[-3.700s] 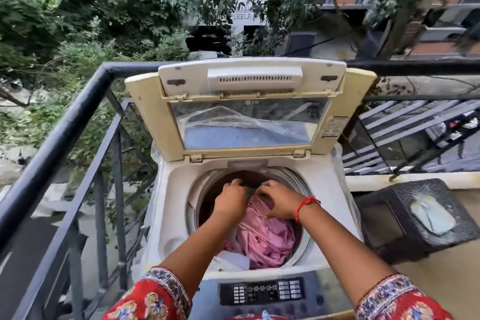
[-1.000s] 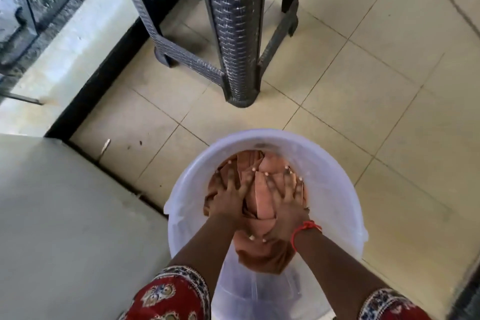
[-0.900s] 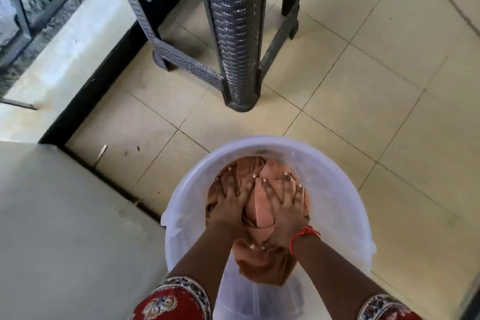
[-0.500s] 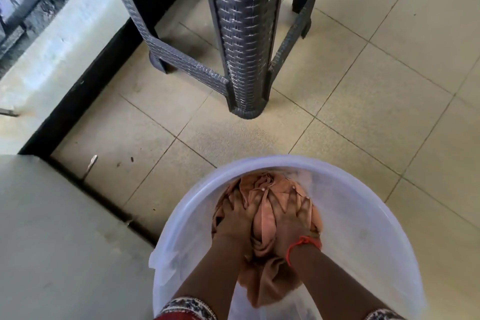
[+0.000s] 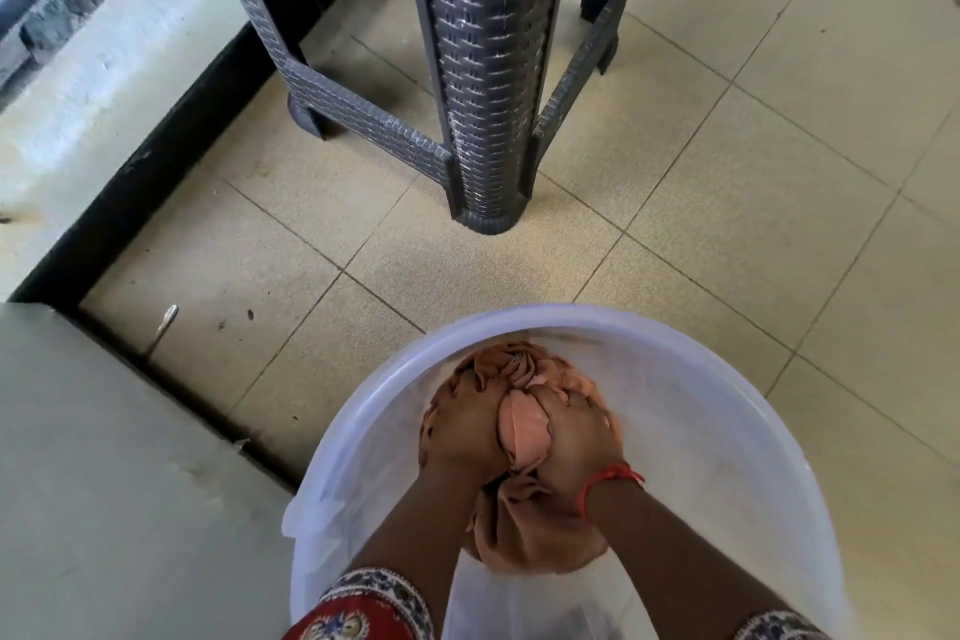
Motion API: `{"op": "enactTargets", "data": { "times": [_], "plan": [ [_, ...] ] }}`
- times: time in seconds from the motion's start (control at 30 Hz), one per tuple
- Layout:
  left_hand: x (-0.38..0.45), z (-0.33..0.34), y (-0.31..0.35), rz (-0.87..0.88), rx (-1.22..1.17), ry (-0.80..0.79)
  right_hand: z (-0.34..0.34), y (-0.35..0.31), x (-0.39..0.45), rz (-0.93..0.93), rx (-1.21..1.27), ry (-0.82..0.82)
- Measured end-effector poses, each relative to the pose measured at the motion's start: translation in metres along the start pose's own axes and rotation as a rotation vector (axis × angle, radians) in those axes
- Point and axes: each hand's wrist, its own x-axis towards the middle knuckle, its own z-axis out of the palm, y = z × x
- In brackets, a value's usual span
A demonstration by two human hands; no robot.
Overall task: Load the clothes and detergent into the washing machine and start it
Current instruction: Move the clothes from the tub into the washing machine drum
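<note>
A translucent white plastic bucket stands on the tiled floor right below me. Inside it lies a bundle of peach-orange cloth. My left hand and my right hand are both down in the bucket, side by side, fingers closed around the bunched cloth. A red thread band circles my right wrist. The washing machine's pale side panel fills the lower left; its tub and lid are out of view. No detergent is visible.
A dark grey woven-pattern plastic stool stands on the beige floor tiles just beyond the bucket. A black skirting strip and a pale ledge run along the left, with railing beyond.
I have turned from the washer tub with pink clothes to the bucket. Over the last second my spread fingers have closed and gathered the orange cloth into a bunch.
</note>
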Motion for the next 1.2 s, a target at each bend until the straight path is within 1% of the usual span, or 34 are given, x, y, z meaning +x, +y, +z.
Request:
{"op": "enactTargets", "data": {
  "times": [0.07,0.13,0.23,0.3,0.43,0.53,0.6,0.67,0.77,0.83,1.0,1.2],
  "plan": [
    [-0.009,-0.015,0.007,-0.027,-0.062,0.007,-0.017,-0.008,-0.01,-0.009,0.045,0.019],
    [-0.023,-0.031,0.018,-0.051,-0.096,0.021,-0.038,-0.018,-0.027,-0.012,0.09,0.005],
    [-0.061,-0.072,0.045,-0.06,-0.08,0.005,-0.075,-0.035,-0.07,-0.018,0.121,-0.042],
    [-0.09,-0.104,0.064,-0.054,-0.043,-0.012,-0.104,-0.047,-0.102,-0.049,0.15,-0.038],
    [-0.154,-0.175,0.107,-0.062,-0.05,-0.013,-0.171,-0.076,-0.178,-0.079,0.198,0.014],
    [-0.208,-0.232,0.144,-0.029,-0.073,0.033,-0.225,-0.096,-0.239,-0.129,0.233,0.091],
    [-0.243,-0.268,0.166,0.003,-0.127,0.075,-0.262,-0.111,-0.279,-0.165,0.212,0.163],
    [-0.281,-0.309,0.19,0.018,-0.119,0.119,-0.302,-0.128,-0.321,-0.191,0.191,0.242],
    [-0.335,-0.365,0.224,0.04,-0.109,0.227,-0.355,-0.147,-0.379,-0.243,0.172,0.346],
    [-0.374,-0.396,0.244,0.087,-0.108,0.302,-0.39,-0.16,-0.422,-0.29,0.158,0.386],
    [-0.465,-0.469,0.289,0.188,-0.15,0.496,-0.47,-0.194,-0.52,-0.422,0.111,0.581],
    [-0.554,-0.557,0.32,0.229,-0.16,0.741,-0.543,-0.252,-0.588,-0.634,0.094,0.687]
  ]
}}
